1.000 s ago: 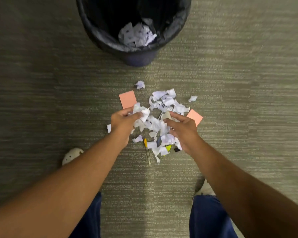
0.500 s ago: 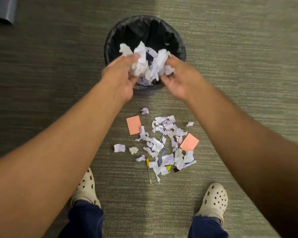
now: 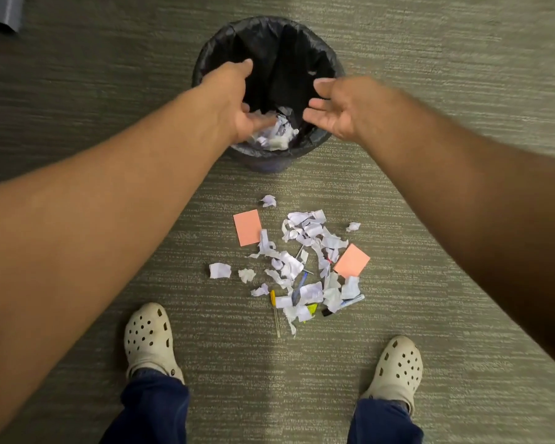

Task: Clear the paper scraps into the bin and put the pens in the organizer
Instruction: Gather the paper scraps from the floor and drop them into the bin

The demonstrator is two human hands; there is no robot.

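A: Carpet floor, grey-green, striped weave. Bin stands on it, black liner, round rim.

B: Hands?

A: Both over the bin mouth. Left hand has fingers spread and loose, holding nothing, fingertips just above the scraps in the bin. Right hand palm turned inward, fingers relaxed, also holding nothing.

B: Scraps left on the floor?

A: Yes. Loose pile of white paper scraps on the carpet between the bin and the person's feet. A few strays sit apart: one nearest the bin, one off to the right, two to the left of the pile.

B: Pens?

A: Mixed in with the pile. Yellow-capped pen at the near edge, mostly uncovered. Blue pen half under paper. A white marker with a black tip pokes out on the right. More may be buried, can't tell.

B: Anything else?

A: Two pink sticky notes: one left of the pile, one on its right edge. White clogs and dark blue trousers at the bottom. Some dark object in the far left corner, cut off.
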